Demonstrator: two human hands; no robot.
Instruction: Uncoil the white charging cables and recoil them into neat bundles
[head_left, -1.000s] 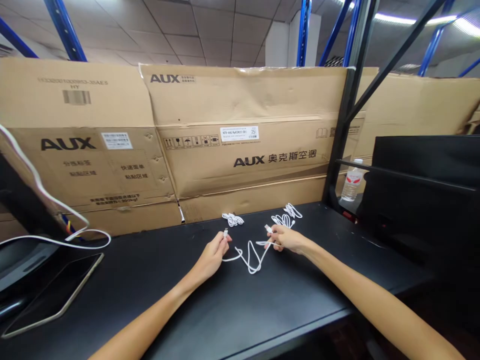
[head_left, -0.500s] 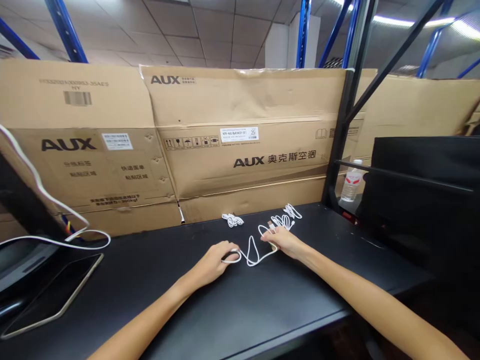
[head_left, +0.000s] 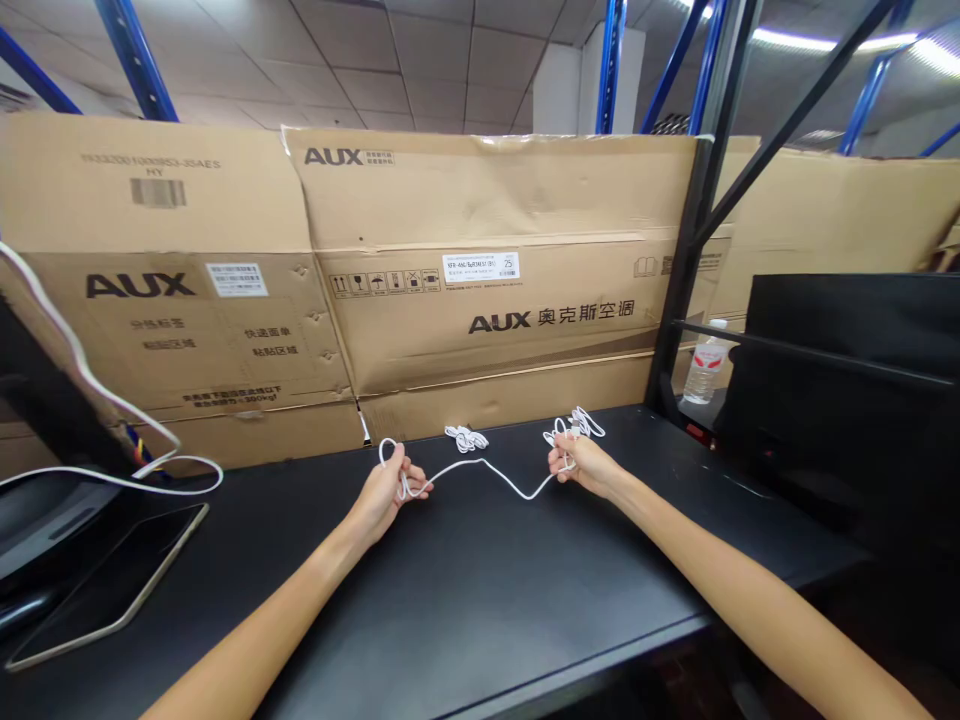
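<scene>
A white USB cable (head_left: pixel 480 462) stretches between my two hands above the black desk. My left hand (head_left: pixel 386 495) grips one part of it, with a loop standing up over the thumb and more cable across the fingers. On the other side, my right hand (head_left: pixel 589 465) pinches the cable's other part near a USB plug, its fingers closed. Behind the right hand lies another coiled white cable (head_left: pixel 589 422), partly hidden by it. A bundled white cable (head_left: pixel 466 439) rests on the desk near the cardboard, between the hands and farther back.
Large cardboard sheets (head_left: pixel 487 215) stand along the back of the black desk (head_left: pixel 480 600). At the left lie a tablet (head_left: pixel 112 590) and a loose white cord (head_left: pixel 112 475). A water bottle (head_left: pixel 705 365) and a dark monitor (head_left: pixel 847 400) stand at the right beyond a black post.
My left hand has moved left and up, my right hand slightly right. The cable between them is drawn out longer, its slack folds opened up.
</scene>
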